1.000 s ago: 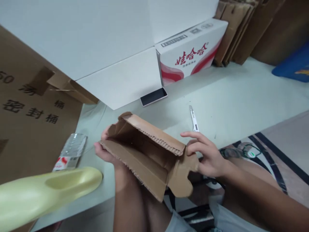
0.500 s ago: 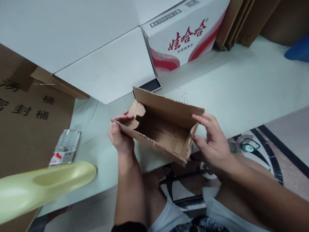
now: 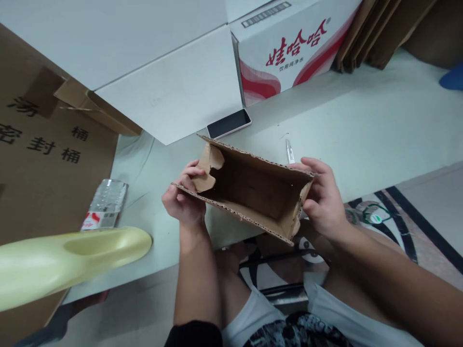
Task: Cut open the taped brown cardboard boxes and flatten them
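Holding an open, brown, rectangular cardboard box [image 3: 249, 193] over the flat pale-green table [image 3: 379, 125] at near edge; pinching its left end in curled left hand [image 3: 186, 195], seemingly its right in half-open right hand [image 3: 323, 205]; calling for steady handling.

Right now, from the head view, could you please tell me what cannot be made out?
All in the head view:
- Cardboard box: its outer bottom is turned away from the camera.
- White cutter: its near end is hidden by the right hand.
- Clear bottle: its near end is hidden behind the yellow object.
- Yellow object: cut off by the left edge.
- Blue object: cut off by the right edge.
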### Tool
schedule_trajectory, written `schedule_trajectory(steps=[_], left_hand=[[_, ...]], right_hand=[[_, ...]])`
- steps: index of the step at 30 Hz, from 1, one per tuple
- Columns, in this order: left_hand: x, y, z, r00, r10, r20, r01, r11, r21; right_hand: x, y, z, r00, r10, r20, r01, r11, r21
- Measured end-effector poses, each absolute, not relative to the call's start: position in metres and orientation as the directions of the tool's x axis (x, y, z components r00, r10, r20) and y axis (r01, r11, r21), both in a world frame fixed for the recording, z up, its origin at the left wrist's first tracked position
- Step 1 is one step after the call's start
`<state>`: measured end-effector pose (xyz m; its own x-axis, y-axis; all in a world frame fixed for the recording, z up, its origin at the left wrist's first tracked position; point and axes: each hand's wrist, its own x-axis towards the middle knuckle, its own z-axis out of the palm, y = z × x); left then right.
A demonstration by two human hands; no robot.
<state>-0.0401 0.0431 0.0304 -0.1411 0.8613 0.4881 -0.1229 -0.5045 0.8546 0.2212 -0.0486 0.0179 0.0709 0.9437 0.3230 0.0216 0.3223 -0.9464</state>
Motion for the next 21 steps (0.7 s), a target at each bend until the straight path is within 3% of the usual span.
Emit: schedule_trajectory(steps=[4, 10, 15, 21], left_hand=[[-0.049, 0.04, 0.03, -0.118, 0.874, 0.471, -0.165, -0.485, 0.859], [-0.049, 0.034, 0.036, -0.1, 0.94, 0.326, -0.219, -0.341, 0.914], [-0.036, 0.04, 0.031, -0.109, 0.911, 0.398, -0.132, -0.41, 0.902], [-0.033, 0.051, 0.012, -0.198, 0.82, 0.538, 0.204, -0.502, 0.84]], right_hand=[[0.219, -0.048, 0.012, 0.035, 0.938, 0.344, -0.007, 0.345, -0.939], [0.219, -0.046, 0.014, 0.057, 0.944, 0.324, 0.125, 0.315, -0.941], [0.219, -0.042, 0.015, 0.153, 0.947, 0.282, 0.162, 0.257, -0.953], [0.219, -0.042, 0.005, 0.094, 0.89, 0.446, 0.021, 0.446, -0.895]])
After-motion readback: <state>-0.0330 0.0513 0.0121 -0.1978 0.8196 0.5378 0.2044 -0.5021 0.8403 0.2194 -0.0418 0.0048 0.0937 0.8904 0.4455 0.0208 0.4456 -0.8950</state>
